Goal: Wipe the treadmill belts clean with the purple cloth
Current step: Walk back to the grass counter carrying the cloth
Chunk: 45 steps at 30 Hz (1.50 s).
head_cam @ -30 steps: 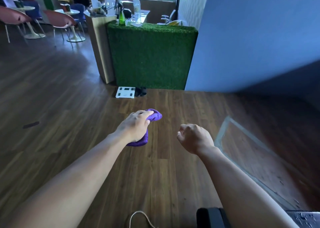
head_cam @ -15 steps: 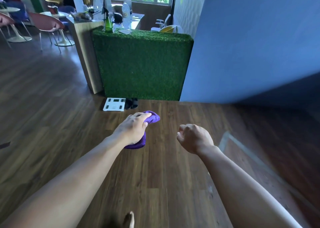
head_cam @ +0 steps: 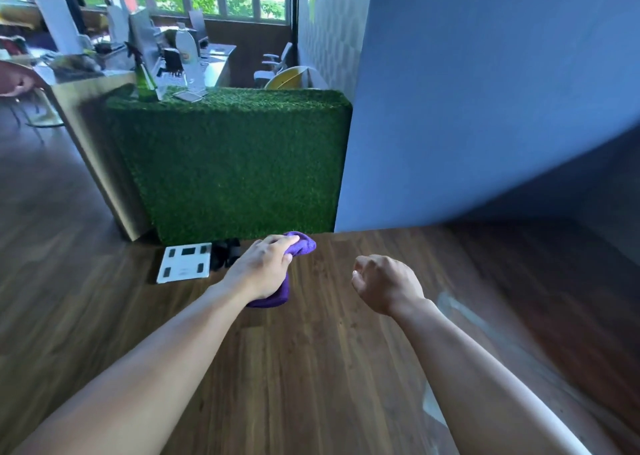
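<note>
Though still in left hand (head_cam: 259, 271), purple cloth (head_cam: 302, 244) (bunched) nearer the scale (head_cam: 183, 262).

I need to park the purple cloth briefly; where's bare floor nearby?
Bare wood floor lies below both forearms and right of the right hand, up to the blue wall. Crowded: white scale and black shoes left of the left hand, at the green turf counter's foot.

Purple cloth (head_cam: 300, 243) bunched into a wad, gripped in left hand (head_cam: 262, 269). Held above the floor. Ends stick out past the fingers and below the palm.
</note>
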Tool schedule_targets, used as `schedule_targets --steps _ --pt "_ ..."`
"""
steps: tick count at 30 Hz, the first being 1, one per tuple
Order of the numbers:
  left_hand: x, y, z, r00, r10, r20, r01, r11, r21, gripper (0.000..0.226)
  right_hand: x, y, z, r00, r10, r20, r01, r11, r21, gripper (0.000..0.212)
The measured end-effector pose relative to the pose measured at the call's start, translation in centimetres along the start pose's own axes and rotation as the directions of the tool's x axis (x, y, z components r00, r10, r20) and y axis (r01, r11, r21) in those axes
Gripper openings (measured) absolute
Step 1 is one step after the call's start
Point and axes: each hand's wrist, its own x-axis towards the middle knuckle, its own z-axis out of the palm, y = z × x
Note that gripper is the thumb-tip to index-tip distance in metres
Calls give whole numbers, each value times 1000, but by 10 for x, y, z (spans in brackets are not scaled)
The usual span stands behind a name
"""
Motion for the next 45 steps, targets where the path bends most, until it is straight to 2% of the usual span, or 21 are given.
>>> schedule_targets --steps 10,20,30,38,45 --pt "179 -14 2 999 31 7 -31 1000 2 44 168 55 7 1000 26 -9 -26 1000 -4 27" --pt "366 -18 -9 996 -44 -84 42 999 -27 44 371 114 -9 999 -51 17 50 999 7 26" --pt "519 -83 -24 989 -67 -133 61 997 -50 44 545 115 4 993 -122 6 122 992 -20 26" --pt "664 -162 -55 999 7 -50 -8 1000 -23 44 689 86 15 1000 4 -18 -3 1000 11 25" --pt "785 -198 -80 994 106 6 -105 994 -17 44 786 74 13 995 93 -33 -92 995 23 26"
